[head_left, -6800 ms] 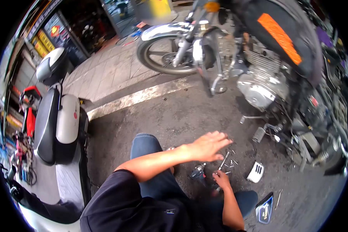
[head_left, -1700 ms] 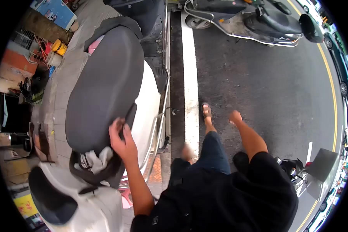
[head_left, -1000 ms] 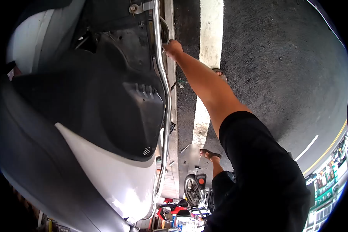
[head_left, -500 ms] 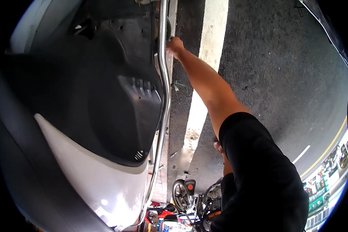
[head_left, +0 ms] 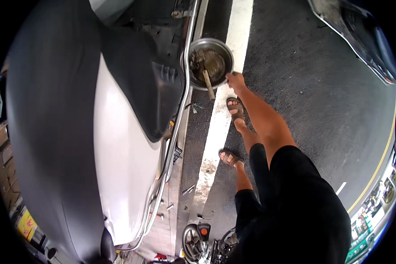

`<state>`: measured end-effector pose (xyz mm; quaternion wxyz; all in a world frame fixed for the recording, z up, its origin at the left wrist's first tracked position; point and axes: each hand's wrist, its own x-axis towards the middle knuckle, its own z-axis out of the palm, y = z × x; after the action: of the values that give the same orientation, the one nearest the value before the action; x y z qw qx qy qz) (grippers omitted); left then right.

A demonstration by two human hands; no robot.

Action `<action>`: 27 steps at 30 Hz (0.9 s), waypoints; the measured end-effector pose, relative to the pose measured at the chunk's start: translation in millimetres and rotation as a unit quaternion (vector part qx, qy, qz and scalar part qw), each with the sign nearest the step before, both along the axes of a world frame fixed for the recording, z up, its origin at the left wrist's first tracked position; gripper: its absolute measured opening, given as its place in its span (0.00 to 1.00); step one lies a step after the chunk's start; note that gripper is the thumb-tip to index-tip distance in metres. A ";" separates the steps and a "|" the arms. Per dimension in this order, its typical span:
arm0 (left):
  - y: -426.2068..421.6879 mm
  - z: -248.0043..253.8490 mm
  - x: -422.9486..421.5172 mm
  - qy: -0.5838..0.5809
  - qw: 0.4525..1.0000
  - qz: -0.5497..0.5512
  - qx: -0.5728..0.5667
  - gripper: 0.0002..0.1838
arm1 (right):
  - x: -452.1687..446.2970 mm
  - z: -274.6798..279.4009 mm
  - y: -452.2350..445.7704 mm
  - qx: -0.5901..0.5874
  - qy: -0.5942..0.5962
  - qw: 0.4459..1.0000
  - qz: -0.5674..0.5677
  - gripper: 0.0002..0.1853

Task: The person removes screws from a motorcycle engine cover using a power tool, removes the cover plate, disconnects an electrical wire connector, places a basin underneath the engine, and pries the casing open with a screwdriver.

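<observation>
My right hand [head_left: 235,82] is closed on the rim of a round metal basin [head_left: 226,50], at its lower right edge. Murky liquid lies in the basin, and a brush with a pale wooden handle [head_left: 208,83] leans in it, its handle over the near rim. The basin's left side is beside the chrome rail [head_left: 187,79] of a parked scooter [head_left: 123,167]. My left hand is out of view.
My sandalled feet [head_left: 237,110] stand by the white road line [head_left: 215,136]. Small tools [head_left: 188,189] lie on the ground near the curb. A motorcycle wheel [head_left: 192,242] is at the bottom, and another vehicle [head_left: 360,39] stands at the upper right.
The basin has come out from beside the scooter's rail into full view, drawn to the right by my right hand. The view has shifted, showing more of the scooter's seat and both feet.
</observation>
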<state>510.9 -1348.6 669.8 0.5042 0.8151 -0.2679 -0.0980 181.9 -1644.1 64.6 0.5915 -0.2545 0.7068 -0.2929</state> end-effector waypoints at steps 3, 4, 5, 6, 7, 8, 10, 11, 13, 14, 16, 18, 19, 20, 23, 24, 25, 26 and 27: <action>18.6 -31.7 26.5 -0.139 0.984 -0.081 0.080 0.17 | -40.6 57.2 39.9 0.009 0.075 0.997 0.017 0.11; 35.4 -54.1 14.8 -0.166 0.975 -0.090 0.121 0.14 | -54.1 76.9 59.9 0.007 0.076 0.997 0.008 0.11; 10.3 -62.9 -21.9 -0.242 0.947 -0.134 0.163 0.12 | -69.2 90.0 80.3 0.010 0.072 0.997 0.008 0.11; -2.3 -81.6 -45.8 -0.173 0.960 -0.177 0.130 0.09 | -82.3 101.9 93.0 0.009 0.064 0.998 0.006 0.11; -16.0 -101.6 -78.8 -0.113 0.950 -0.233 0.174 0.11 | -94.1 122.6 105.1 0.027 0.066 0.997 0.001 0.11; -29.3 -121.5 -111.8 -0.050 0.931 -0.286 0.222 0.13 | -103.6 144.2 116.4 0.045 0.067 0.997 0.000 0.11; -49.5 -176.0 -173.5 0.103 0.884 -0.382 0.251 0.20 | -119.2 180.4 137.4 0.058 0.108 0.992 0.006 0.11; -42.7 -223.2 -201.3 0.126 0.873 -0.404 0.241 0.24 | -131.3 186.3 153.1 0.047 0.100 0.994 -0.002 0.10; -39.3 -295.2 -253.6 0.380 0.785 -0.345 0.347 0.29 | -151.6 190.5 180.0 0.057 0.095 0.994 -0.007 0.10; -41.6 -313.6 -276.0 0.492 0.719 -0.300 0.389 0.32 | -161.3 193.5 186.1 0.075 0.100 0.992 -0.005 0.10; -48.7 -323.2 -310.4 0.614 0.618 -0.272 0.408 0.32 | -175.8 205.0 198.8 0.089 0.081 0.992 -0.026 0.10; -57.9 -336.2 -340.6 0.671 0.570 -0.223 0.418 0.28 | -187.9 201.2 206.0 0.085 0.120 0.989 -0.034 0.09; -57.2 -349.9 -355.6 0.670 0.590 -0.218 0.395 0.25 | -193.5 205.1 201.1 0.084 0.125 0.988 -0.027 0.09; -55.1 -362.4 -367.4 0.665 0.610 -0.213 0.374 0.23 | -196.0 208.9 197.7 0.109 0.139 0.984 -0.032 0.11; -86.0 -378.4 -391.9 0.639 0.636 -0.170 0.398 0.18 | -207.3 197.7 152.1 0.133 0.224 0.965 0.017 0.15; -103.3 -376.5 -392.0 0.640 0.639 -0.168 0.392 0.18 | -212.4 193.6 134.1 0.138 0.298 0.942 0.066 0.16; -130.9 -374.1 -388.6 0.653 0.631 -0.188 0.374 0.17 | -211.0 208.4 104.8 0.146 0.286 0.944 0.073 0.18; -162.7 -369.7 -384.3 0.664 0.623 -0.210 0.355 0.17 | -206.1 229.4 65.9 0.153 0.273 0.946 0.080 0.19; -197.3 -348.4 -379.9 0.650 0.642 -0.225 0.337 0.16 | -211.4 219.3 32.5 0.104 0.298 0.943 0.102 0.20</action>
<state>131.0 -1546.0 321.4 0.2011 0.5699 0.0057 -0.7967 -29.5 -1611.5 283.9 0.4036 -0.3381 0.8476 -0.0666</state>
